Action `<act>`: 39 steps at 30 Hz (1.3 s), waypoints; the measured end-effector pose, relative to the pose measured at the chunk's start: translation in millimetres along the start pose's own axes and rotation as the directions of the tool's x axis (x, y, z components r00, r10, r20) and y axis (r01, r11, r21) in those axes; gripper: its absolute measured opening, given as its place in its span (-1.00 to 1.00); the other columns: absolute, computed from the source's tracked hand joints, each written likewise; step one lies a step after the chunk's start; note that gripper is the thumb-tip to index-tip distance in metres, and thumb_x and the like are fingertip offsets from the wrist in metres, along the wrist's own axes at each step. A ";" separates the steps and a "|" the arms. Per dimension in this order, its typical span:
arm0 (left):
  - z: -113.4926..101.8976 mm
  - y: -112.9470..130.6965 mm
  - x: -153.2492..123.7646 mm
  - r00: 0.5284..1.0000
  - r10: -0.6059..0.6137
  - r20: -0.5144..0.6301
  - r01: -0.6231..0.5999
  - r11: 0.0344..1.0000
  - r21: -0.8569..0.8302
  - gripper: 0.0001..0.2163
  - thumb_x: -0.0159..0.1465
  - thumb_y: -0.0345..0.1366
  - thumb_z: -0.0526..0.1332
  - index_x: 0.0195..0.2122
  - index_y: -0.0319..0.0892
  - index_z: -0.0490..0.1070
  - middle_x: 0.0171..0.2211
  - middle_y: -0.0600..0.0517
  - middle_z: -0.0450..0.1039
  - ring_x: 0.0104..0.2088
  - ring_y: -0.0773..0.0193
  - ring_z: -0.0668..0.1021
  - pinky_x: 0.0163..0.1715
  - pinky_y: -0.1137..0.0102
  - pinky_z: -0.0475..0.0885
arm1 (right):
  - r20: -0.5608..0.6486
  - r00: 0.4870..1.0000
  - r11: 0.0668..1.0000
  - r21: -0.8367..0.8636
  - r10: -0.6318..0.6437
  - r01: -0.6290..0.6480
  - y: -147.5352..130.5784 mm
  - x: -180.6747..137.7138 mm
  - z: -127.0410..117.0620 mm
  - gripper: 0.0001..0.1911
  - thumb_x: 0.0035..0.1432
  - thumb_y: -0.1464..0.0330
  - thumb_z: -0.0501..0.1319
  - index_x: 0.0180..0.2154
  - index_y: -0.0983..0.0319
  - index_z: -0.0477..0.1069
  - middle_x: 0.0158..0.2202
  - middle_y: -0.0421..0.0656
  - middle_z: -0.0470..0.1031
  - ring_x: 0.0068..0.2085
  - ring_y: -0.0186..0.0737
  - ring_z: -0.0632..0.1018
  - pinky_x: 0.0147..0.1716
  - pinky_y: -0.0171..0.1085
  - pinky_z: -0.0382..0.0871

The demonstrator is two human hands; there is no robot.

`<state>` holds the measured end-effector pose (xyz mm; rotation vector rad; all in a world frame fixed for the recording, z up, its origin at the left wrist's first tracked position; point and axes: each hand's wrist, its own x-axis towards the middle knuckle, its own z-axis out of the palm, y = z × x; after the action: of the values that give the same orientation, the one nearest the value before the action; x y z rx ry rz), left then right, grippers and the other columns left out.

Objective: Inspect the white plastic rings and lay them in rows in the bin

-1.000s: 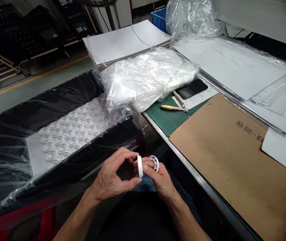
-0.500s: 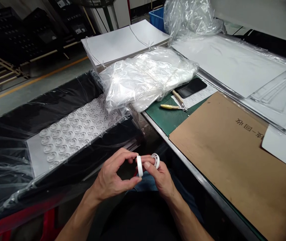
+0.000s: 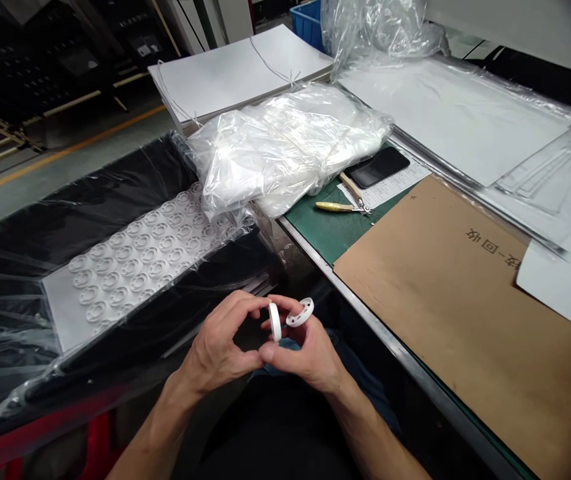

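The left hand (image 3: 218, 343) has its index fingertip on the upper edge of a thin, plain-sided white plastic-looking ring (image 3: 275, 323), its thumb below meeting the other thumb; which digits bear the weight I cannot tell. The right hand (image 3: 315, 353), fingers loosely curled, holds a second, tilted white ring with dark openings (image 3: 307, 315); whether a finger passes through it is hidden. The likeliest slip, I judge, is a dropped ring, since the fingertip hold looks light and only lap and floor lie beneath, or the two knocking together, being so close. Leftward, the near wall of a black, film-lined box (image 3: 205, 287) stands between the hands and rows of pale rings (image 3: 130, 268); a crumpled clear plastic bundle (image 3: 290, 147) covers their far end. Rightward, a green tabletop (image 3: 310, 230) carries yellow-handled cutters (image 3: 334, 207), a black phone (image 3: 380, 167) and a brown cardboard sheet (image 3: 455, 287).
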<state>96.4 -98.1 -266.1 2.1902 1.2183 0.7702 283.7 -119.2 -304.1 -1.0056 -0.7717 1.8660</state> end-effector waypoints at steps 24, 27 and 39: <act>4.5 -1.9 -6.3 0.881 -0.471 0.044 0.428 0.754 -0.498 -0.54 0.21 0.15 0.40 -0.18 -0.17 0.51 -0.30 -0.01 0.59 -0.30 0.17 0.60 -0.25 0.34 0.52 | 0.056 0.984 0.982 0.096 -0.169 0.163 15.8 2.8 -7.5 -0.91 0.21 0.22 0.49 -0.29 0.07 0.73 -0.22 -0.13 0.63 -0.16 -0.09 0.58 -0.11 -0.11 0.46; 3.8 -5.9 -7.2 0.896 -0.432 0.104 0.419 0.747 -0.516 -0.53 0.18 0.13 0.41 -0.14 -0.18 0.50 -0.28 -0.03 0.58 -0.31 0.17 0.59 -0.28 0.34 0.52 | 0.039 0.979 0.975 0.107 -0.200 0.195 12.7 2.2 -9.0 -0.92 0.21 0.23 0.49 -0.27 0.06 0.73 -0.21 -0.13 0.63 -0.14 -0.07 0.59 -0.07 -0.09 0.46; 7.3 -5.8 -11.5 0.987 -0.145 -0.071 0.127 0.969 -0.210 -0.55 0.19 -0.37 0.42 0.10 -0.06 0.43 -0.09 -0.05 0.51 -0.11 0.14 0.61 -0.07 0.24 0.58 | 0.040 0.963 0.964 0.039 -0.266 0.264 7.1 1.1 -16.1 -0.93 0.17 0.27 0.51 -0.31 0.08 0.69 -0.18 -0.14 0.64 -0.12 -0.06 0.60 -0.02 -0.08 0.45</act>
<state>93.1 -106.6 -277.7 1.9039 1.2567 0.8982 294.5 -119.4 -318.0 -0.7984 -0.8551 1.6685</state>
